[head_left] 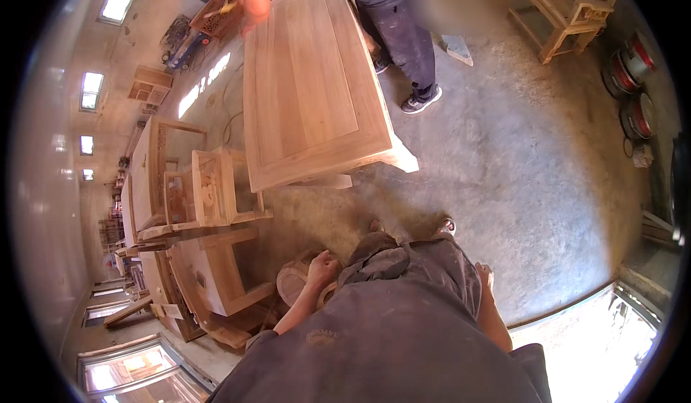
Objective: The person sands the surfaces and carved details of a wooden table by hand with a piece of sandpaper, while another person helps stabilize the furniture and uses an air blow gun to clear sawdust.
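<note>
My left hand (323, 267) hangs beside my dark clothing with its fingers curled in, and nothing shows in them. Just beside and below it stands a rounded wooden piece (292, 281), like a small stool; whether the hand touches it I cannot tell. My right hand (485, 275) hangs low at my right side, largely turned away, its fingers mostly hidden. Ahead of me, apart from both hands, is a large wooden table (309, 79) with a framed panel top. Another person (403, 32) in dark clothes leans over its far end, one blurred hand (255, 7) at the left edge.
Unfinished wooden chairs (216, 187) and cabinet-like pieces (209, 270) crowd the left side. A wooden bench (558, 7) stands at the far right, with several buckets (637, 115) along the right wall. Bright light falls through an opening (597, 345) at lower right. The floor (504, 180) is concrete.
</note>
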Tool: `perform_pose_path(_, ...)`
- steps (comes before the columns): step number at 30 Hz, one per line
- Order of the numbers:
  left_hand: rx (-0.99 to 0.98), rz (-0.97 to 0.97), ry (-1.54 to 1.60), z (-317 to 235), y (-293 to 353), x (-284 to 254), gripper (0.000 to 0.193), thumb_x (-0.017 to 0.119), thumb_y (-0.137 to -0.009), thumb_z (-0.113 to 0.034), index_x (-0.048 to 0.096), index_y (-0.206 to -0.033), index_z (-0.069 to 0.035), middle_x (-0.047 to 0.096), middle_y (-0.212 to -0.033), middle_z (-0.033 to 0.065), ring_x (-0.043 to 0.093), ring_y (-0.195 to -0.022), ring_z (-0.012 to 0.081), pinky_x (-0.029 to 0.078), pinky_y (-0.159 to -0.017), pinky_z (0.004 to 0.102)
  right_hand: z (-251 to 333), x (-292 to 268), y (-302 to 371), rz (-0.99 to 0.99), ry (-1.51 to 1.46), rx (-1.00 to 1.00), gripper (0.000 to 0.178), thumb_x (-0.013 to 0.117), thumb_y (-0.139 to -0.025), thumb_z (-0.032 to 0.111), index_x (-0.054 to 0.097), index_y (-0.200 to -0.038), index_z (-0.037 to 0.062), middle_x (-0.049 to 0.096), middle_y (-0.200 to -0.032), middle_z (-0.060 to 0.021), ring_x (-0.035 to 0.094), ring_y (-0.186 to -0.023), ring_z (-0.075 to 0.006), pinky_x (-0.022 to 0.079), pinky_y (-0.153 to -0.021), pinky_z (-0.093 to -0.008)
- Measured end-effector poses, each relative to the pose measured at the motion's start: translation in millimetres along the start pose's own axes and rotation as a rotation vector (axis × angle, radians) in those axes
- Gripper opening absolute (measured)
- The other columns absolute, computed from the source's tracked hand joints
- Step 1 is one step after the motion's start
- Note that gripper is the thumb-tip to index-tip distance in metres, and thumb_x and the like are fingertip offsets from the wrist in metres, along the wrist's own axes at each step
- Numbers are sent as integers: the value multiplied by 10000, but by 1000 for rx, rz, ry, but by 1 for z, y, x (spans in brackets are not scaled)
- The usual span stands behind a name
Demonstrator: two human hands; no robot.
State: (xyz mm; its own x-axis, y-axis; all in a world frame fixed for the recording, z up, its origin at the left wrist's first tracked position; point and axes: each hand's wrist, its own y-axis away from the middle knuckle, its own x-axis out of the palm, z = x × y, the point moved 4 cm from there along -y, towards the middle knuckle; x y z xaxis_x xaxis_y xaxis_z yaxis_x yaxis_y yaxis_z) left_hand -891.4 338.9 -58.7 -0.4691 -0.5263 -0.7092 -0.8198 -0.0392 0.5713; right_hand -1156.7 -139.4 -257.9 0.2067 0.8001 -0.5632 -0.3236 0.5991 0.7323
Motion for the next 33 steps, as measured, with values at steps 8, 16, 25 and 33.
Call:
perform_pose_path(8,-49,-18,-3,-8,16,-7,596,661,-883,-260,584,-1388,47,731,-1192,209,702,-1121,317,535,-965,386,20,-10,19,17,-60,-57,435,632,-875,404,697,-908,-25,729,-843,-215,727,-815,-360,548,-776,-471)
perform_pose_path(16,-53,10,-9,1,10,-8,604,706,-886,-265,582,-1389,44,711,-1235,227,687,-1168,333,532,-987,388,5,1,20,51,-86,39,441,610,-886,422,698,-928,-8,731,-844,-230,734,-813,-364,555,-767,-469)
perform_pose_path(25,6,69,-53,-16,26,-7,589,689,-892,-242,574,-1390,52,718,-1231,214,697,-1137,339,534,-966,399,-15,16,13,93,202,-269,386,604,-866,369,706,-986,16,728,-965,-260,707,-935,-414,553,-829,-489)
perform_pose_path(33,-31,62,-52,30,29,5,599,711,-877,-234,577,-1388,49,734,-1194,204,714,-1096,310,536,-958,384,-6,11,9,39,-46,71,406,630,-806,318,681,-1036,-13,709,-1052,-297,684,-1027,-464,542,-917,-506)
